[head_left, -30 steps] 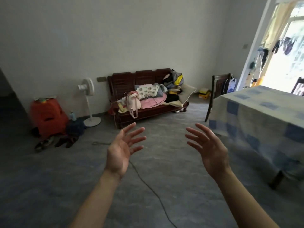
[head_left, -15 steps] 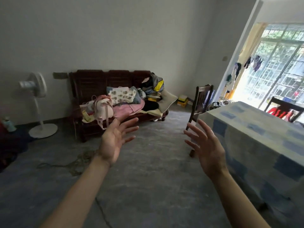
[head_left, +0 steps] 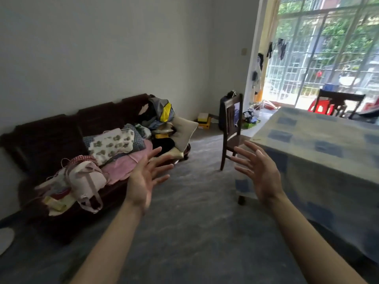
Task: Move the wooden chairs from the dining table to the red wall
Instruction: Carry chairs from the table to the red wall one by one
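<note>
Both my hands are raised with fingers spread, gripping nothing: left hand (head_left: 144, 181), right hand (head_left: 260, 173). One wooden chair (head_left: 231, 128) stands at twelve o'clock beyond my right hand, tucked against the worktop (head_left: 320, 144).

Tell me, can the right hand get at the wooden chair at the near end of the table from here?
Probably not yet. The right hand is open and empty, and the wooden chair stands well beyond it, tucked against the table. The floor between looks bare, so a few steps forward should bring its backrest within reach.
</note>
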Available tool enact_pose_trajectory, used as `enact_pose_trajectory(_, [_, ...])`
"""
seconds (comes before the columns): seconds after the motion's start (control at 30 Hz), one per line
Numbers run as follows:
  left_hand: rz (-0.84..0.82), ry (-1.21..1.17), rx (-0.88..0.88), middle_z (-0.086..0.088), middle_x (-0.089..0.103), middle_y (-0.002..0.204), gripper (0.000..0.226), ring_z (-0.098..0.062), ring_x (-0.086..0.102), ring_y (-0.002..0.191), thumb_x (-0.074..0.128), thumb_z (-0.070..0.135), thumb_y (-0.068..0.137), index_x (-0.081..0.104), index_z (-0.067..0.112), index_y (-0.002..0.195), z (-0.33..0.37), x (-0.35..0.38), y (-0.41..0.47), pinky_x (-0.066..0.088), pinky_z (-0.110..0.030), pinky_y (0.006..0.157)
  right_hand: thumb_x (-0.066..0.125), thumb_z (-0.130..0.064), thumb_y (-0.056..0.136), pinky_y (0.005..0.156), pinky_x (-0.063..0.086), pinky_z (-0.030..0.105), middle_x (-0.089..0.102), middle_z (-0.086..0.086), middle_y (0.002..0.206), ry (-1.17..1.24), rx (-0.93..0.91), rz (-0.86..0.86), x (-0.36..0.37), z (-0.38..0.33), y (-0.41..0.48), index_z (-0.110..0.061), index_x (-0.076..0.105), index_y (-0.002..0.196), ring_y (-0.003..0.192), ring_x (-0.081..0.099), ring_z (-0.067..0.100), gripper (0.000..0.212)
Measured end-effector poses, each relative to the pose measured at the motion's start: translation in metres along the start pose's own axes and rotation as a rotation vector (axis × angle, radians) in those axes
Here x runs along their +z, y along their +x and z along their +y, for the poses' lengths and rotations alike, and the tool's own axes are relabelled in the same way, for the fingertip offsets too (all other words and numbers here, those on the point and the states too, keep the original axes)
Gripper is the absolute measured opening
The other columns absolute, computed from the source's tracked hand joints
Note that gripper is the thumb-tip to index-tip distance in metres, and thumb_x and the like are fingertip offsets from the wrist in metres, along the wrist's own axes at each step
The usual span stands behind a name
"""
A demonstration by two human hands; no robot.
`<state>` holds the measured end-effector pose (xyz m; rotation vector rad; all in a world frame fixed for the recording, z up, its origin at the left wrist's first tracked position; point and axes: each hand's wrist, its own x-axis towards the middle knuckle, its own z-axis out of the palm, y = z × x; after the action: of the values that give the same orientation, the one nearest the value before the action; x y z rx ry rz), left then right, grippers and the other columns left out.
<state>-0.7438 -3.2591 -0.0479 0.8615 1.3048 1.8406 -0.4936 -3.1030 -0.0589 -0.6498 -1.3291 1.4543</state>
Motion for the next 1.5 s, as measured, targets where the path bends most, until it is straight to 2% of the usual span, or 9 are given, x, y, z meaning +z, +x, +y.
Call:
enact_pose_trajectory(0.13, [0.033, 0.050, 0.010, -0.004, 0.076, 0.123, 0.044, -0.029, 0.072, 0.110, 0.030, 0.043, 0.108, 0.061, 0.024, 0.133, 0.011, -0.004, 0.143, 0.051, -0.044, 0.092, 0.039, -0.033, 0.106, 0.090, 0.056, 0.045, 0.074, 0.007, 0.126, 0.010, 0.017, -0.003, 0.032, 0.036, 0.142, -0.018, 0.058, 0.139, 0.113, 0.071, 0.033, 0.040])
enact_pose_trajectory(0.3, [0.065, 0.045, 0.081, -0.006, 0.075, 0.126, 0.043, -0.025, 0.073, 0.107, 0.035, 0.047, 0.107, 0.061, 0.025, 0.134, 0.023, -0.030, 0.297, 0.055, -0.040, 0.089, 0.037, -0.033, 0.108, 0.097, 0.053, 0.049, 0.073, 0.005, 0.127, 0.011, -0.016, -0.080, 0.089, 0.054, 0.312, -0.020, 0.059, 0.137, 0.113, 0.071, 0.029, 0.038])
enact_pose_trajectory(0.53, [0.040, 0.022, 0.053, -0.003, 0.074, 0.127, 0.046, -0.027, 0.072, 0.112, 0.034, 0.050, 0.106, 0.062, 0.028, 0.135, -0.035, -0.065, 0.512, 0.052, -0.038, 0.084, 0.042, -0.043, 0.100, 0.096, 0.054, 0.048, 0.074, 0.004, 0.127, -0.042, -0.026, -0.111, 0.123, 0.131, 0.504, -0.024, 0.061, 0.133, 0.115, 0.070, 0.029, 0.043])
enact_pose_trajectory(0.7, [-0.025, 0.011, -0.011, -0.011, 0.076, 0.122, 0.041, -0.025, 0.074, 0.096, 0.043, 0.040, 0.103, 0.065, 0.018, 0.130, -0.073, -0.062, 0.689, 0.053, -0.039, 0.080, 0.048, -0.043, 0.100, 0.098, 0.054, 0.049, 0.071, 0.008, 0.130, -0.139, -0.001, -0.002, 0.135, 0.175, 0.629, -0.020, 0.060, 0.135, 0.113, 0.071, 0.027, 0.044])
enact_pose_trajectory(0.87, [-0.188, 0.023, -0.051, -0.008, 0.078, 0.115, 0.035, -0.021, 0.074, 0.091, 0.044, 0.040, 0.104, 0.067, 0.022, 0.123, -0.093, 0.008, 0.877, 0.056, -0.030, 0.070, 0.057, -0.048, 0.088, 0.082, 0.056, 0.031, 0.075, 0.006, 0.121, -0.181, -0.061, 0.214, 0.107, 0.180, 0.762, -0.025, 0.067, 0.127, 0.107, 0.073, 0.024, 0.046])
enact_pose_trajectory(0.97, [-0.298, 0.055, -0.083, -0.004, 0.078, 0.114, 0.040, -0.026, 0.074, 0.096, 0.043, 0.046, 0.099, 0.067, 0.025, 0.123, -0.123, 0.048, 0.949, 0.053, -0.036, 0.075, 0.054, -0.036, 0.101, 0.087, 0.054, 0.038, 0.076, 0.004, 0.120, -0.194, -0.052, 0.313, 0.075, 0.202, 0.816, -0.028, 0.068, 0.124, 0.111, 0.072, 0.028, 0.028])
enact_pose_trajectory(1.1, [-0.403, 0.136, -0.144, 0.000, 0.077, 0.119, 0.051, -0.026, 0.073, 0.106, 0.037, 0.056, 0.096, 0.065, 0.028, 0.129, -0.177, 0.087, 1.049, 0.051, -0.044, 0.087, 0.047, -0.028, 0.106, 0.088, 0.053, 0.041, 0.077, 0.004, 0.119, -0.190, -0.021, 0.390, 0.029, 0.257, 0.908, -0.026, 0.067, 0.128, 0.110, 0.072, 0.029, 0.030])
enact_pose_trajectory(1.27, [-0.456, 0.208, -0.204, 0.002, 0.074, 0.127, 0.047, -0.025, 0.070, 0.115, 0.026, 0.046, 0.109, 0.061, 0.029, 0.136, -0.219, 0.134, 1.169, 0.050, -0.048, 0.097, 0.048, -0.026, 0.105, 0.084, 0.054, 0.039, 0.078, 0.005, 0.116, -0.151, 0.032, 0.419, -0.009, 0.310, 1.030, -0.025, 0.069, 0.124, 0.106, 0.074, 0.028, 0.028])
enact_pose_trajectory(1.5, [-0.470, 0.203, -0.266, 0.000, 0.076, 0.124, 0.050, -0.025, 0.070, 0.114, 0.026, 0.048, 0.108, 0.062, 0.027, 0.134, -0.249, 0.190, 1.319, 0.050, -0.047, 0.094, 0.046, -0.017, 0.107, 0.083, 0.055, 0.034, 0.076, 0.010, 0.115, -0.167, 0.043, 0.505, -0.045, 0.342, 1.169, -0.016, 0.067, 0.125, 0.097, 0.074, 0.021, 0.028])
